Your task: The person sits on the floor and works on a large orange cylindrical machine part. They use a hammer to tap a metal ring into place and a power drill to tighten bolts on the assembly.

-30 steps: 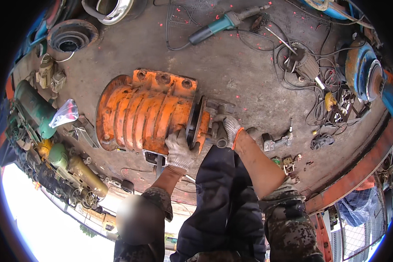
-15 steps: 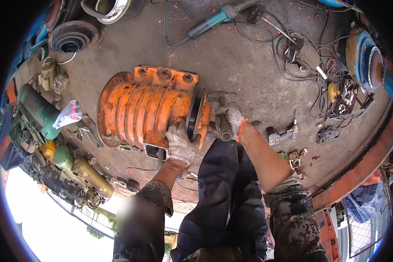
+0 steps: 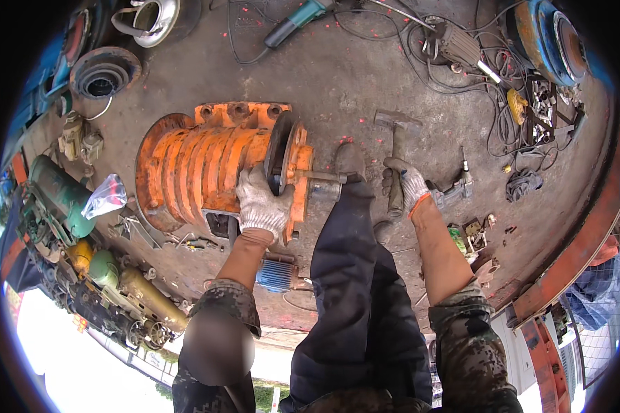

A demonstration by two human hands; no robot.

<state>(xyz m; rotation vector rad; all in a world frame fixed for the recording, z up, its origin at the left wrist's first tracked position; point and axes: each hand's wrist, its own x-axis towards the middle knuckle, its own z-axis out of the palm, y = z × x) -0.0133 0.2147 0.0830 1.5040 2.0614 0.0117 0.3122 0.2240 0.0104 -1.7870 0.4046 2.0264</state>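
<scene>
A ribbed orange cast housing (image 3: 210, 162) lies on its side on the floor, with a dark gap between its body and the end flange (image 3: 300, 165). A metal shaft (image 3: 324, 184) sticks out of the flange toward my leg. My left hand (image 3: 262, 201), in a pale knitted glove, lies on the housing beside the gap, its fingers stretched and thumb apart toward the flange. To the right of my leg, my gloved right hand (image 3: 408, 182) has its fingers wrapped round the handle of a sledgehammer (image 3: 397, 124), the head pointing away from me.
A teal angle grinder (image 3: 295, 24) and a motor-like tool (image 3: 458, 45) lie among cables at the far side. A cordless power tool (image 3: 456, 191) is right of my right hand. A blue motor (image 3: 275, 274) sits near my left forearm; green and yellow machine parts (image 3: 103, 261) line the left.
My right hand has moved right with the sledgehammer, away from the shaft end. My left hand stays on the housing. The view has shifted, exposing the blue motor more.
</scene>
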